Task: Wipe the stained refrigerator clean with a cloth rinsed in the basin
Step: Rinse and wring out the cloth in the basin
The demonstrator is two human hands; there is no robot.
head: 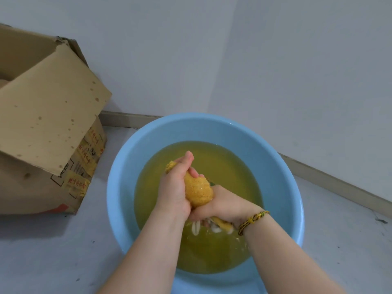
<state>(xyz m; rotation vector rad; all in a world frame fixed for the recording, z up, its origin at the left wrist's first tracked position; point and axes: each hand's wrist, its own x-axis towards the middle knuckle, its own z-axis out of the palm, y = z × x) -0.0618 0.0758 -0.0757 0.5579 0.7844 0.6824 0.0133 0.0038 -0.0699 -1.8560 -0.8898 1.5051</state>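
A light blue basin (pixel 125 172) stands on the floor, part filled with yellowish water. Above the water both my hands grip a wet yellow cloth (pixel 198 190) bunched into a thick roll. My left hand (pixel 175 185) holds its far end, where a bit of cloth sticks out by my thumb. My right hand (pixel 228 205) squeezes the near end, and water runs down from under it into the basin. A braided bracelet sits on my right wrist. The refrigerator is not in view.
An open cardboard box (pixel 44 124) with spotted flaps stands to the left of the basin. White walls meet in a corner behind the basin, with a skirting board (pixel 331 181) along the floor. Grey floor surrounds the basin.
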